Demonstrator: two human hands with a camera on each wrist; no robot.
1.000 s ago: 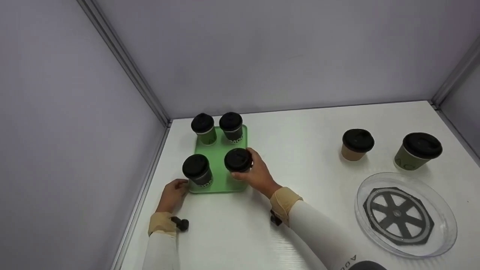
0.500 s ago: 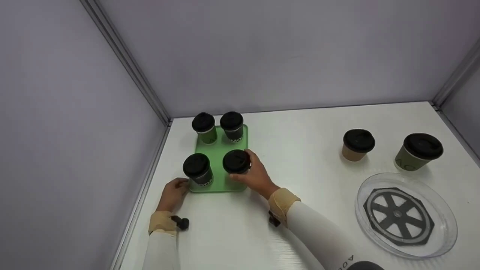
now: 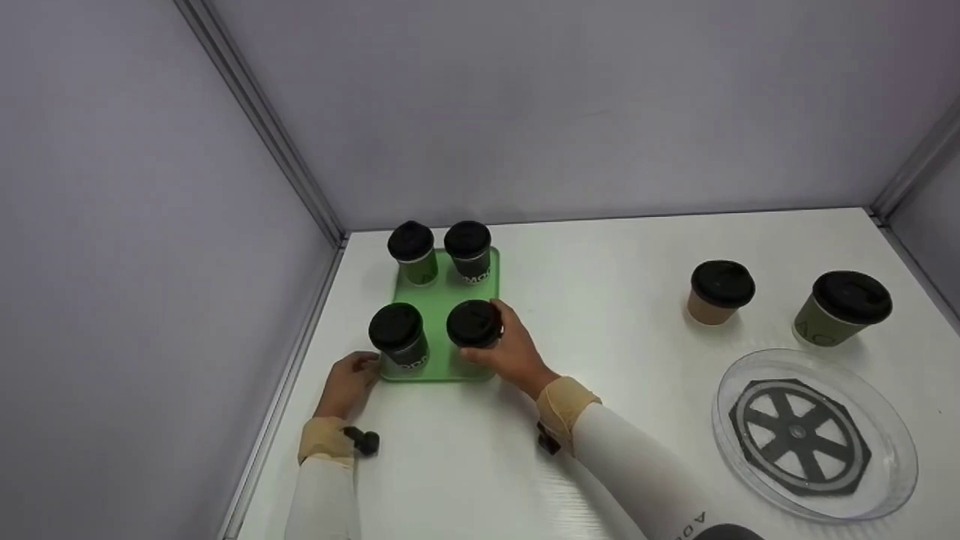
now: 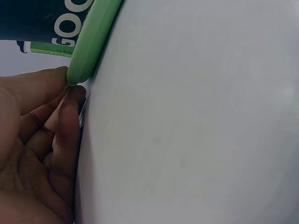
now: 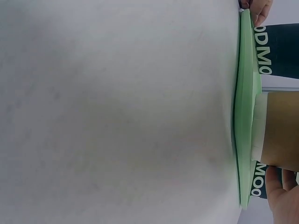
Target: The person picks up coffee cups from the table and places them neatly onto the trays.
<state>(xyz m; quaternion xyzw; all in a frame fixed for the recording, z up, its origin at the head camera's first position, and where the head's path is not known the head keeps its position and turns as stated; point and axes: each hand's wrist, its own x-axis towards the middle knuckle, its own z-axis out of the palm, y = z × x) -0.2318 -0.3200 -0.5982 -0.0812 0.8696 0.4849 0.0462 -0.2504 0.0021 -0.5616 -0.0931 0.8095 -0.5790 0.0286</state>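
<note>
My right hand (image 3: 514, 352) grips a brown paper cup (image 5: 282, 130) with a black lid (image 3: 475, 323), at the front right of the green tray (image 3: 435, 307). In the right wrist view the cup's white base band overlaps the tray's rim. At the tray's front left corner, my left hand (image 3: 349, 382) pinches the edge, thumb on top and a fingertip below. Right beside it stands a dark lidded cup (image 3: 405, 349) with white letters. Farther back on the tray are a green lidded cup (image 3: 420, 268) and another dark lidded cup (image 3: 472, 264).
To the right stand a small brown lidded cup (image 3: 709, 309) and a larger green lidded cup (image 3: 817, 324). In front of them lies a round clear dish (image 3: 731, 457) with a dark spoked pattern. Grey walls (image 3: 600, 150) bound the white table (image 3: 600, 300) at the back and sides.
The right hand has shifted the brown cup slightly left and nearer over the tray. The left hand stays at the tray's corner, and the head view has moved a little.
</note>
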